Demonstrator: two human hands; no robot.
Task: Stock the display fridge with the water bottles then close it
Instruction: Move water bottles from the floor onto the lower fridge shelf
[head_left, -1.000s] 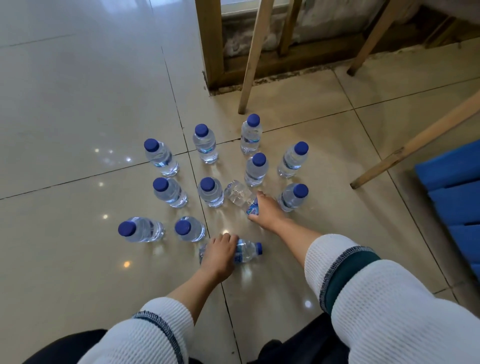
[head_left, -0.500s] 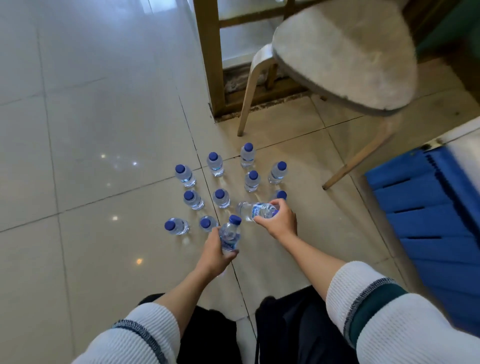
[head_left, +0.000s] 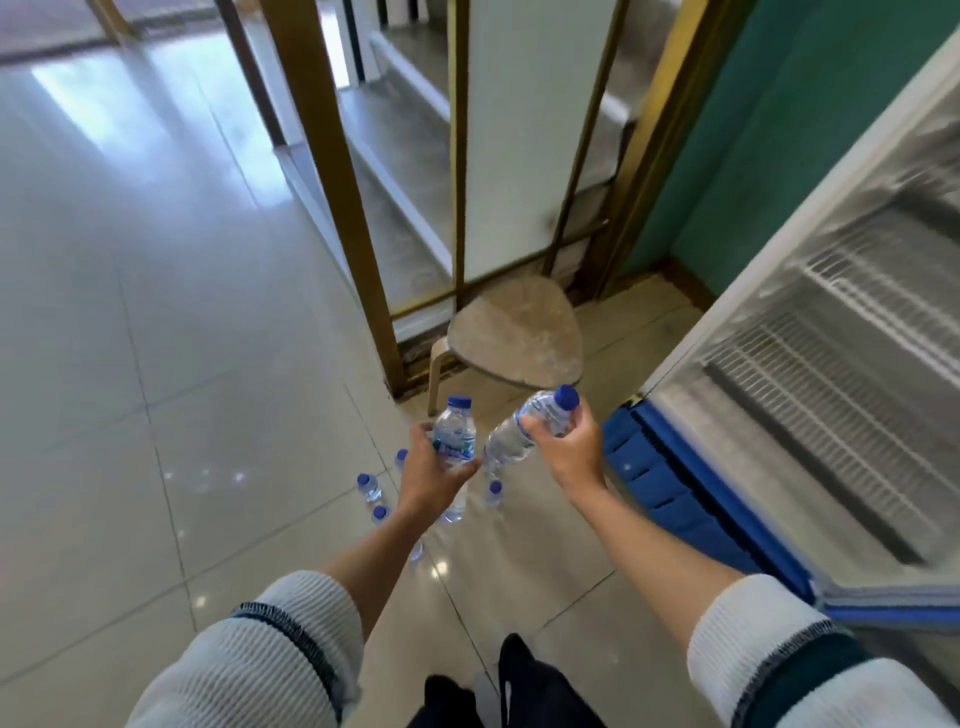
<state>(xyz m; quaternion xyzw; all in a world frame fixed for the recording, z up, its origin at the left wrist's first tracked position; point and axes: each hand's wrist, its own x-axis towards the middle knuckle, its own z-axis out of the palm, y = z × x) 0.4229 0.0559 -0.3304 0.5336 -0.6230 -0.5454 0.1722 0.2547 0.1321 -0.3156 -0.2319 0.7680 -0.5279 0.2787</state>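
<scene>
— What have you got in your hands?

— My left hand (head_left: 434, 475) grips one water bottle (head_left: 456, 434) upright, fingers wrapped round its label. My right hand (head_left: 569, 447) clasps a second bottle (head_left: 524, 428) near the neck, tilted with its blue cap up and to the right.

— And the rest of the bottles?

— Standing on the tiled floor (head_left: 156, 364) below my hands; I see a few blue caps, like this floor bottle (head_left: 370, 486).

— Where's the fridge?

— To my right: the display fridge (head_left: 831, 364) stands open, its wire shelves blurred. A wooden stool (head_left: 519, 332) sits just beyond the bottles.
</scene>
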